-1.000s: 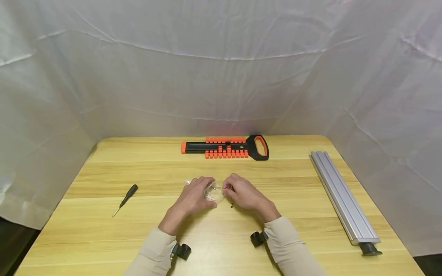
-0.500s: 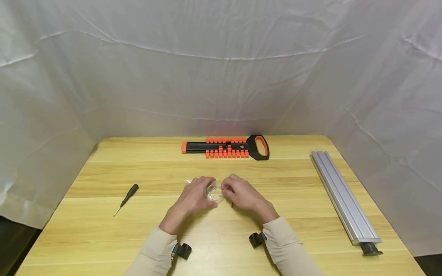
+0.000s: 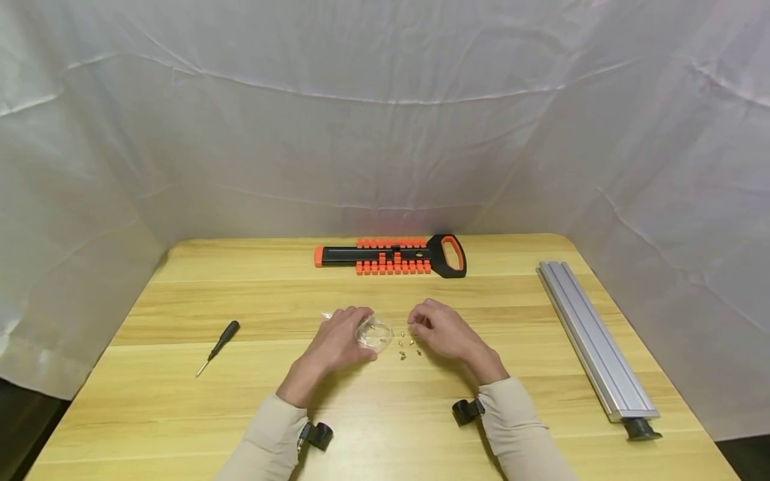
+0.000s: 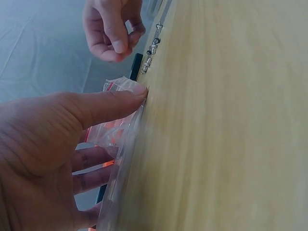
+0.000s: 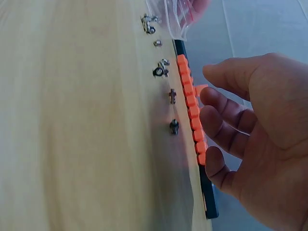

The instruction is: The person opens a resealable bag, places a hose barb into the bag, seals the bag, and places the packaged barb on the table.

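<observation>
A clear plastic zip bag [image 3: 374, 336] lies at the middle of the table, gripped by my left hand [image 3: 341, 339] with the thumb on the near side and the fingers on the far side. Through its film a few small golden pieces show in the head view. In the left wrist view, the bag [image 4: 107, 132] has a red line along its mouth. My right hand [image 3: 444, 330] is held to the right of the bag, fingers loosely curled and nothing between them. Several small brass-coloured metal pieces [image 3: 412, 343] lie scattered between the bag and that hand.
Along the far edge lies a black tool with a loop handle [image 3: 446, 257] and orange toothed strips [image 3: 394, 268]. A black-handled screwdriver [image 3: 224, 339] is at the left. A long grey metal profile [image 3: 595, 337] with a black foot lies along the right side.
My right hand has drawn back to the right, away from the bag's mouth, uncovering the small metal pieces on the table. The left hand keeps its hold on the bag.
</observation>
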The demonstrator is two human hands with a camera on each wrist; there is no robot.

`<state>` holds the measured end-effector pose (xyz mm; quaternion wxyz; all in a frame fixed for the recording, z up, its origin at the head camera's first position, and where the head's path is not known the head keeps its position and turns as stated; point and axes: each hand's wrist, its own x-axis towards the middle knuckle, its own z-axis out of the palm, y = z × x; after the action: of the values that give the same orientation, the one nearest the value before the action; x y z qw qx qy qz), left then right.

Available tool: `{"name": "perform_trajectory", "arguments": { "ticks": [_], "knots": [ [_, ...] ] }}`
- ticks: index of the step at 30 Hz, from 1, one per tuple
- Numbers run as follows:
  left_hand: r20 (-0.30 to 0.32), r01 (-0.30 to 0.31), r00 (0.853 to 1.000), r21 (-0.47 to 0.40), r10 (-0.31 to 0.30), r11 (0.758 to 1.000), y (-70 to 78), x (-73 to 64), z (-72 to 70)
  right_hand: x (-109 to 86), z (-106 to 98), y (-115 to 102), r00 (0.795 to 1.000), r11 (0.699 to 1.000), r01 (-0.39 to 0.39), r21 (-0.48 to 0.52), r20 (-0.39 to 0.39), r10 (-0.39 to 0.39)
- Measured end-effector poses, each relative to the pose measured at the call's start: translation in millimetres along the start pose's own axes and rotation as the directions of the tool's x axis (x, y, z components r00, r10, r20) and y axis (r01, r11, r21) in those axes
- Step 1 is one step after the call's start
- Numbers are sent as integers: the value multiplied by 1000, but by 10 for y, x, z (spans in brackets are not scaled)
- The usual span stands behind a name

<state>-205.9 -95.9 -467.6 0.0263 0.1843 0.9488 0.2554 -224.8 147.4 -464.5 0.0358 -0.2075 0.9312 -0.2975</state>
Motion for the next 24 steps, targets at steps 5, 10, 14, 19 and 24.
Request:
{"name": "perform_trajectory", "arguments": {
  "ticks": [5, 10, 14, 19, 24],
  "knots": [
    [1, 2, 1000, 2, -2, 1000, -9, 0, 11, -23, -3, 50, 1000, 1000, 0, -14, 4, 0],
    [4, 2, 1000, -4, -2, 1000, -7, -3, 13, -39, -3, 86, 1000, 999, 13, -49, 24, -11],
    [7, 3, 1000, -1, -3, 1000, -6, -3, 10, -37, 10, 119, 999, 996, 29, -84, 42, -25],
    [7, 1, 1000, -3, -1, 1000, -4, 3, 7, -15, 23, 140, 998, 994, 30, -103, 56, -24],
    [10, 0, 1000, -9, 0, 1000, -3, 5, 9, 1, 28, 143, 998, 993, 22, -116, 63, -15]
  ]
}}
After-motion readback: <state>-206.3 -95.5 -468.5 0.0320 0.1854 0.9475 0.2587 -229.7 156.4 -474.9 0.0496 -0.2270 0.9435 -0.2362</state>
